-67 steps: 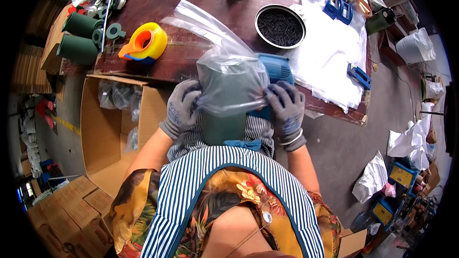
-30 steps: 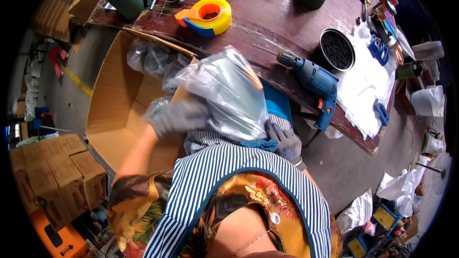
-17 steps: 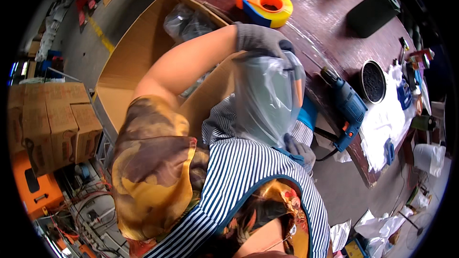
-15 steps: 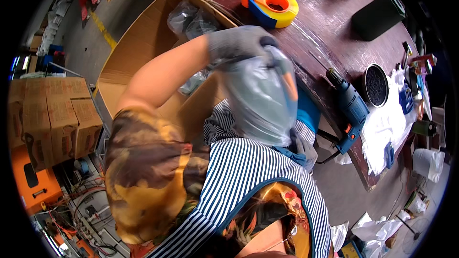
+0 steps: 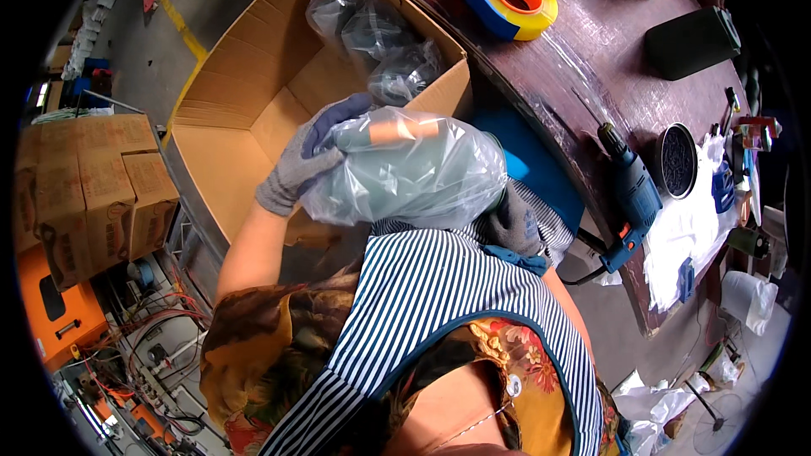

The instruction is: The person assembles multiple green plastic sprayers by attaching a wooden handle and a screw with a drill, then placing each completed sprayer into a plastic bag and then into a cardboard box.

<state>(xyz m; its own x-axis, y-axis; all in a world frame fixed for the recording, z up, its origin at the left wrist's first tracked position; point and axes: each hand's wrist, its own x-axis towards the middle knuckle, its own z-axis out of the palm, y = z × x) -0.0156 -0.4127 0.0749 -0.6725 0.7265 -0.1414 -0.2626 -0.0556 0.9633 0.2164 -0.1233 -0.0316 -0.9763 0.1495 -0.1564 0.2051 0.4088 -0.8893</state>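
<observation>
A greenish rounded container in a clear plastic bag (image 5: pixel 414 173) lies sideways in front of my body, an orange patch showing through the film. My left hand (image 5: pixel 314 156), in a grey glove, is closed around the bag's left end, fingers over the top. At the other end my gloved right hand (image 5: pixel 515 221) presses from below, partly hidden by the bag. Just beyond, an open cardboard box (image 5: pixel 232 110) contains several plastic-wrapped items (image 5: pixel 372 34) along its far right side.
On the dark red table (image 5: pixel 583 59) are a tape dispenser (image 5: pixel 511 4), a blue power drill (image 5: pixel 629 186), two dark green containers (image 5: pixel 693 42) and a round tin of small dark pieces (image 5: pixel 676 160). Stacked cartons (image 5: pixel 93 194) stand at left, above an orange machine (image 5: pixel 63 312).
The bagged container has turned from upright to sideways. My left hand has come down from its top to the left end. The whole box interior now shows more.
</observation>
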